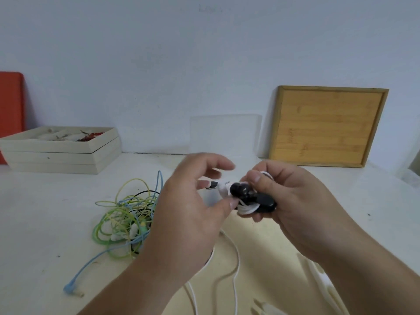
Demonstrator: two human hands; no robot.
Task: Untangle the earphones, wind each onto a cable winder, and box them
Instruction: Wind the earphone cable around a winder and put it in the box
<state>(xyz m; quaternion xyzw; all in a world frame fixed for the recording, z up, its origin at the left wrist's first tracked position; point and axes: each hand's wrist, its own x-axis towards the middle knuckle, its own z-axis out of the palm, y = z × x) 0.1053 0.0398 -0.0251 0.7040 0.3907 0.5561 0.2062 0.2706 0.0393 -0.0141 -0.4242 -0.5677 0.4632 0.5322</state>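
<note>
My right hand (293, 201) grips a black cable winder (256, 196) with white earphone cable wrapped around its middle. My left hand (193, 208) pinches the white earphone (221, 188) at the winder's left end between thumb and fingers. The loose white cable (236, 264) hangs down from the hands and loops over the table. A tangle of green, yellow, blue and black earphones (123, 221) lies on the table to the left of my left hand. A clear plastic box (225, 133) stands behind the hands against the wall.
A stack of beige trays (61, 153) with small items sits at the back left, beside a red board (10, 103). A bamboo tray (327, 126) leans on the wall at the back right. White winders (318, 276) lie near the front right.
</note>
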